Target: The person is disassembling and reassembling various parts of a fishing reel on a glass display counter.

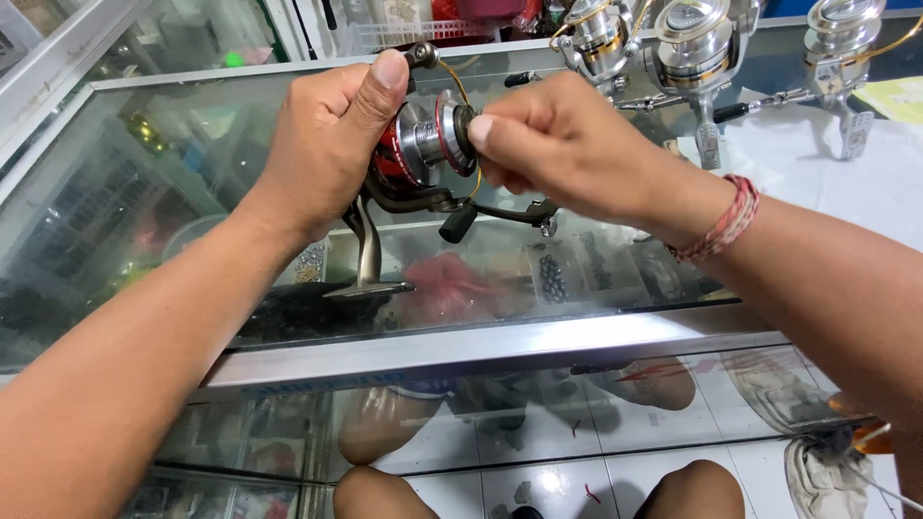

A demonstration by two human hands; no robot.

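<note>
Glass, smooth and reflective, is forming the top of the bench [144, 163], a display case edged with a brushed metal rail running across the lower middle; small dark beads and other blurred items are lying in compartments beneath the pane. Over the glass, the left hand [322, 144] is wrapping round the body of a spinning reel [423, 159], its grip clamped on the reel, with the thumb pressing up along the top near the wire bail. The reel is hanging in the air between both hands, above the bench and not touching it: a rounded red housing, a ribbed silver spool with a red rim, a curved bronze-toned stem ending in a flat foot pointing down, and a slim crank arm tipped with a dark cylindrical knob. The right hand [567, 144] is pinching the front face of the spool, its grip closed with thumb and fingers bunched against the round drag cap. A braided cord bracelet [726, 223], red and pale, is circling the right wrist. Farther right, at the far edge of the bench, three polished silver reels [707, 48] are standing in a row, gold-trimmed and glossy, on a white sheet.
</note>
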